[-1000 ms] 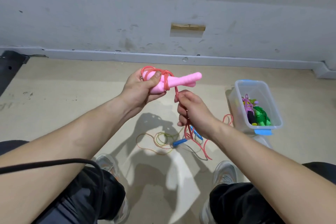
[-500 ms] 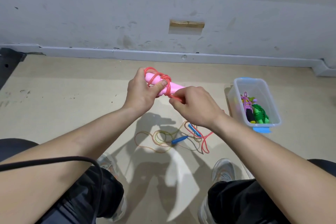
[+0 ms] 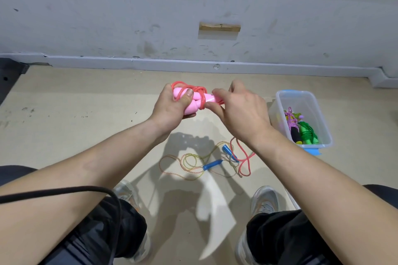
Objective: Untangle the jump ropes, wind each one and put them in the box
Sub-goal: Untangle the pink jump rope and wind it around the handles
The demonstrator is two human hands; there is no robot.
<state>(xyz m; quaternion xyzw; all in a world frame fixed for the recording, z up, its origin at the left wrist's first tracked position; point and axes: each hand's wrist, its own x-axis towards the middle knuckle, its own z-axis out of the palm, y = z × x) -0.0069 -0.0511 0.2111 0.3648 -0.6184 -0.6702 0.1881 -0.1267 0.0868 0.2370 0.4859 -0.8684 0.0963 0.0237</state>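
My left hand (image 3: 172, 106) grips the pink handles (image 3: 193, 101) of a jump rope, with its red cord (image 3: 199, 91) wound round them. My right hand (image 3: 239, 109) covers the handles' right end and pinches the red cord there. The cord's loose tail (image 3: 245, 157) hangs down to the floor. On the floor below lies a multicoloured rope with blue handles (image 3: 212, 164), loosely looped. The clear plastic box (image 3: 280, 101) stands at the right and holds a purple rope bundle (image 3: 291, 122) and a green one (image 3: 308, 133).
A grey wall with a skirting rail (image 3: 193, 64) runs across the back. My knees and shoes (image 3: 263, 200) are at the bottom, and a black cable (image 3: 64, 190) crosses my left forearm. A dark object (image 3: 8, 71) sits at the far left.
My right hand rose from below the handles to their right end, carrying the red cord round them. More cord is wound on, and less lies on the floor.
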